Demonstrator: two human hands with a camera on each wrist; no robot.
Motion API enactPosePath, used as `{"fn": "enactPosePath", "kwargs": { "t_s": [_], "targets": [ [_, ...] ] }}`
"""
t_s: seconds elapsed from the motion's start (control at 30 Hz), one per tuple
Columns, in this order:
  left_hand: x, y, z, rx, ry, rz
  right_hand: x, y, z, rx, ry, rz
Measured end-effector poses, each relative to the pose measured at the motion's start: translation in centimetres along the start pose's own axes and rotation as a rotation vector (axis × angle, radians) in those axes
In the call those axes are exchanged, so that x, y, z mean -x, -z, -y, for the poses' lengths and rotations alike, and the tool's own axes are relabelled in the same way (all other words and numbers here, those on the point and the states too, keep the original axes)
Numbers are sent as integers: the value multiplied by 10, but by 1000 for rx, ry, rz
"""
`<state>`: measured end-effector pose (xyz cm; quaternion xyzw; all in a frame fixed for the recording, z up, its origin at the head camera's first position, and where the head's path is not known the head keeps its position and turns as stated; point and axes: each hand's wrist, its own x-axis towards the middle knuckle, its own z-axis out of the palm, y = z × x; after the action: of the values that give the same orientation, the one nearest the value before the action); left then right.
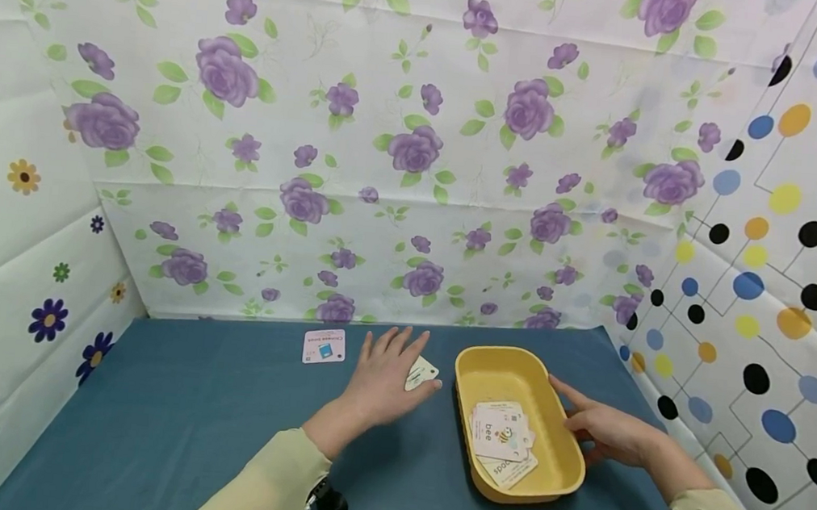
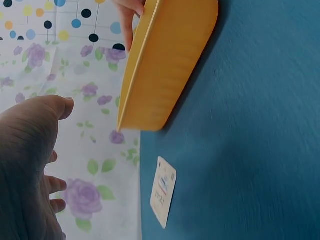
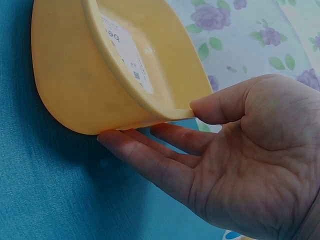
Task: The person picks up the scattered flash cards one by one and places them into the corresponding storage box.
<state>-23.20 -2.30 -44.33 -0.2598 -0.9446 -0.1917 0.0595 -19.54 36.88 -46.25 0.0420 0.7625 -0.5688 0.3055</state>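
My right hand grips the right long side of a yellow plastic basket. In the right wrist view its thumb lies at the rim and the fingers press under the outer wall. Several picture cards lie stacked inside, topped by a white card with a bee. Left of the basket, my left hand hovers with fingers spread and nothing in its grasp. It partly covers a pale card on the table; the left wrist view shows this yacht card whole.
A pink-edged card with a blue book picture lies near the table's back edge, left of my left hand. Blue cloth covers the table. A flowered curtain stands behind, with a dotted one at the right.
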Motion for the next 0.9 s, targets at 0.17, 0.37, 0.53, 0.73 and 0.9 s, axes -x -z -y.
{"fn": "enactPosePath", "kwargs": {
  "t_s": [0.17, 0.37, 0.53, 0.73, 0.9],
  "targets": [
    [0, 4, 9, -3, 13, -22, -1, 1, 1, 1, -1, 0],
    [1, 8, 19, 10, 29, -26, -1, 1, 1, 4, 0, 1],
    [2, 10, 30, 7, 65, -22, -1, 1, 2, 2, -1, -4],
    [5, 14, 43, -8, 97, -26, -1, 1, 0, 0, 3, 1],
    [8, 16, 52, -7, 110, -39, -2, 1, -2, 4, 6, 3]
  ]
}}
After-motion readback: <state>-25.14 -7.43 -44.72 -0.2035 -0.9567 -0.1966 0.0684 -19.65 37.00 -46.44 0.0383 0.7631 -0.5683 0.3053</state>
